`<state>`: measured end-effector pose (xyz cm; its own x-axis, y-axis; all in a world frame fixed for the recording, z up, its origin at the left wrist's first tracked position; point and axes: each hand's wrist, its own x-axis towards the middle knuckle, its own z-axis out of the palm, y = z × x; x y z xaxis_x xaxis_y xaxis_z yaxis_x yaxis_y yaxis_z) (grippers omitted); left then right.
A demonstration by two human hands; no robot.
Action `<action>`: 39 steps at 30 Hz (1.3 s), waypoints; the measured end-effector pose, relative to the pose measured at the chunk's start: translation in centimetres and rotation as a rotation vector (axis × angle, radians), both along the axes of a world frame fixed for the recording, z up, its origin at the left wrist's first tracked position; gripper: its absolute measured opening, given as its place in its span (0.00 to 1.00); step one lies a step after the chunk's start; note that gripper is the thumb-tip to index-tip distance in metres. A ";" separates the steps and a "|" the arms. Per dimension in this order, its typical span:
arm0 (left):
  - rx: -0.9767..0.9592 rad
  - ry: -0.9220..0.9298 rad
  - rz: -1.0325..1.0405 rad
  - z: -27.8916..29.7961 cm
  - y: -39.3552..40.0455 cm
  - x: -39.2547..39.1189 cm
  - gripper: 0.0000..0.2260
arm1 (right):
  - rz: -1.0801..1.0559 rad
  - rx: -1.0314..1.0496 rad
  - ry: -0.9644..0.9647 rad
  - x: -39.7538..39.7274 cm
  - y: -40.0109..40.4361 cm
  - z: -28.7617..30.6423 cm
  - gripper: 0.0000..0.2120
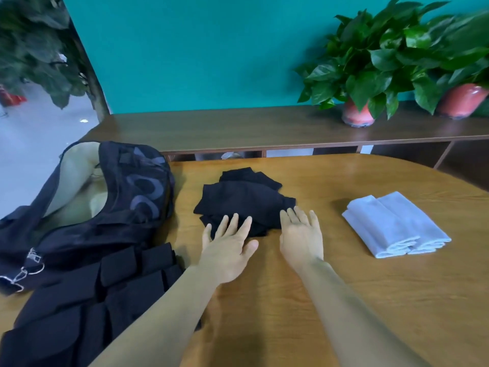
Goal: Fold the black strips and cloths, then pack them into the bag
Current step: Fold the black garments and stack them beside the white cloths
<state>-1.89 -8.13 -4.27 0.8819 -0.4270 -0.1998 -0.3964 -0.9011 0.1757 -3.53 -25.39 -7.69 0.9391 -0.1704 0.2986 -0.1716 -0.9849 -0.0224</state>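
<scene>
Resting flat on black cloths [243, 200], left hand [227, 247], right hand [301, 237] beside

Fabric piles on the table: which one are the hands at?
The black pile at centre. Left hand rests fingers on its near edge, right hand is at its right corner. The white stack lies untouched, further right.

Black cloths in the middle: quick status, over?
Both hands, left and right, open at the black cloth pile. Bag open, left of it. Nothing in the way.
</scene>
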 end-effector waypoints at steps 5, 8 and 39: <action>0.065 0.042 0.003 -1.1 -0.4 0.5 0.30 | 0.025 -0.088 -0.104 0.2 -0.8 0.9 0.19; 0.069 0.054 0.009 -1.0 -0.3 0.4 0.31 | 0.057 -0.193 -0.164 -1.1 -0.9 0.9 0.21; 0.062 -0.155 -0.006 1.5 1.3 -8.5 0.26 | 0.234 -0.114 -0.153 -14.6 2.7 1.4 0.22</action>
